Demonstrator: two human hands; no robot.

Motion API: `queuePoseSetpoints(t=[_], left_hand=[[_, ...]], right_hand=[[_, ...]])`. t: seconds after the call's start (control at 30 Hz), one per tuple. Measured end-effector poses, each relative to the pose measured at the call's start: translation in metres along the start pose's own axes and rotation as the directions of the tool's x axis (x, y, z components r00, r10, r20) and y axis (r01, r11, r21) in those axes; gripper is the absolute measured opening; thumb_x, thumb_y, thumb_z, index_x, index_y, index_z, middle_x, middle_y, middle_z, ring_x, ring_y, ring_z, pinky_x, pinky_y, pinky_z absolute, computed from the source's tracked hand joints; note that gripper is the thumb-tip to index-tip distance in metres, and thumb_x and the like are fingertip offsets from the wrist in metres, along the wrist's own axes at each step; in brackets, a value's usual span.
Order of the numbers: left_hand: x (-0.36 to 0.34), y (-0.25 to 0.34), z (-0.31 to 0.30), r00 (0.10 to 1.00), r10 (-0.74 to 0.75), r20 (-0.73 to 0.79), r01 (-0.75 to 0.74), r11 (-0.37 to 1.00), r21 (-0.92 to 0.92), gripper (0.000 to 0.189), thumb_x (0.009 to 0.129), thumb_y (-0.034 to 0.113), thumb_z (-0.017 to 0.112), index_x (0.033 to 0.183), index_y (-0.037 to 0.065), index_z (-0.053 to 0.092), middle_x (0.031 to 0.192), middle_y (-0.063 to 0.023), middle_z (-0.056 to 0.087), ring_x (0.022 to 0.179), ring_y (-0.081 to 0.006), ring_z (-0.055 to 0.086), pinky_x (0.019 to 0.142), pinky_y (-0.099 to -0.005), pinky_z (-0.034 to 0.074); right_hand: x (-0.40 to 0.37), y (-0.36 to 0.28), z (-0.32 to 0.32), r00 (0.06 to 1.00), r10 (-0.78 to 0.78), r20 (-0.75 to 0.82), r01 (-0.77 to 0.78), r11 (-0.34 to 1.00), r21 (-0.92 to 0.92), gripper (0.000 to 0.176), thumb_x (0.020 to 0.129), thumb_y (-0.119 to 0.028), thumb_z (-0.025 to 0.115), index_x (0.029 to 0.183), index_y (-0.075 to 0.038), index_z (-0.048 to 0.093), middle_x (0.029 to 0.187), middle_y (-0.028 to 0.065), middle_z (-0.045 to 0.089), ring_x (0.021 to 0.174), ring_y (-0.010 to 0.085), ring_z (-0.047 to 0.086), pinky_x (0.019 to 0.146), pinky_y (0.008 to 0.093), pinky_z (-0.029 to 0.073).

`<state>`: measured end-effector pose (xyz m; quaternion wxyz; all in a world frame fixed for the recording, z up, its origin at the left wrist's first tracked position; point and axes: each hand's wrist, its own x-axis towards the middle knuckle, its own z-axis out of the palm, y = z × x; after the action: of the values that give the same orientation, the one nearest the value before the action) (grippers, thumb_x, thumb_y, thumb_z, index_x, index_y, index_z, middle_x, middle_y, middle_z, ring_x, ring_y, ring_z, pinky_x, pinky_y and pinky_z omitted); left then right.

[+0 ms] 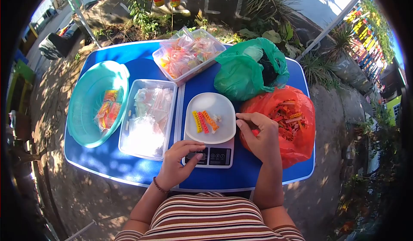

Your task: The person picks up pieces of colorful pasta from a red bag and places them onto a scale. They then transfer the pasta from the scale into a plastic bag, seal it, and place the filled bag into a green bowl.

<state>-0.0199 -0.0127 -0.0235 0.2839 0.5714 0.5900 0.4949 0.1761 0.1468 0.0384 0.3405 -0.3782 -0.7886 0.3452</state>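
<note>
A white plate (206,136) rests on a digital scale (226,157) and holds a few twisted pieces (197,121) in yellow, pink and orange, with small pale bits beside them. My left hand (178,160) lies over the scale's front left, fingers apart, its fingertips near the plate's lower edge and its thumb by the display. At the plate's right edge is my right hand (259,133), thumb and forefinger a little apart; something red shows beneath its palm. Just right of that hand sits a red plastic bag (305,142) full of red and orange pieces (289,114).
Left on the blue table (99,161) are a turquoise basket (78,112) with filled packets and a clear tray (147,156) of plastic bags. Behind stand a clear box (189,75) of packets and a green bag (241,75). Metal poles rise beyond the table.
</note>
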Motion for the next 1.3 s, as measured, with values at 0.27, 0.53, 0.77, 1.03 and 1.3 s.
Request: queuePoseSetpoints(t=[0.27,0.53,0.77,1.03,1.3], left_hand=[[0.005,0.001,0.005,1.000,0.008,0.007,-0.008,1.000,-0.007,0.024,0.087,0.001,0.075,0.111,0.003,0.075,0.113,-0.0128,0.075,0.107,-0.0269,0.070,0.095,-0.0363,0.054],[0.004,0.003,0.000,1.000,-0.007,-0.007,0.007,1.000,-0.006,0.025,0.087,0.002,0.075,0.112,0.003,0.075,0.114,-0.0132,0.075,0.108,-0.0272,0.070,0.095,-0.0368,0.055],[0.018,0.005,-0.014,0.995,0.057,-0.081,-0.054,0.998,0.030,0.024,0.088,0.003,0.074,0.112,0.003,0.075,0.117,-0.0135,0.073,0.109,-0.0282,0.070,0.095,-0.0369,0.055],[0.024,-0.002,-0.038,0.967,0.126,-0.219,-0.077,0.973,0.219,0.024,0.086,0.001,0.075,0.110,0.004,0.075,0.114,-0.0125,0.073,0.108,-0.0289,0.070,0.095,-0.0377,0.054],[0.009,-0.030,-0.085,0.964,-0.019,-0.265,0.209,0.671,0.711,0.028,0.086,0.015,0.073,0.114,0.016,0.073,0.128,-0.0009,0.068,0.119,-0.0246,0.060,0.103,-0.0433,0.039]], right_hand=[[-0.034,0.004,-0.007,0.996,0.043,0.081,-0.041,0.999,-0.022,0.017,0.088,-0.003,0.076,0.103,0.003,0.076,0.084,0.0133,0.073,0.075,0.0181,0.072,0.070,0.0289,0.055],[-0.034,0.006,0.001,0.992,0.028,0.123,-0.029,1.000,0.003,0.018,0.088,-0.003,0.076,0.104,0.004,0.076,0.088,0.0152,0.074,0.077,0.0216,0.072,0.070,0.0305,0.055],[-0.013,-0.003,0.019,0.978,-0.043,0.203,0.044,0.999,0.001,0.017,0.090,-0.004,0.073,0.105,0.005,0.073,0.087,0.0148,0.072,0.070,0.0228,0.070,0.065,0.0322,0.056],[0.017,-0.022,0.052,0.938,-0.178,0.298,0.175,0.984,0.039,0.015,0.090,-0.004,0.072,0.102,0.006,0.072,0.092,0.0187,0.072,0.077,0.0312,0.071,0.069,0.0380,0.057],[0.015,-0.031,0.100,0.834,-0.301,0.462,0.321,0.946,0.036,0.018,0.090,-0.010,0.072,0.104,0.001,0.071,0.094,0.0160,0.070,0.090,0.0341,0.068,0.078,0.0432,0.055]])
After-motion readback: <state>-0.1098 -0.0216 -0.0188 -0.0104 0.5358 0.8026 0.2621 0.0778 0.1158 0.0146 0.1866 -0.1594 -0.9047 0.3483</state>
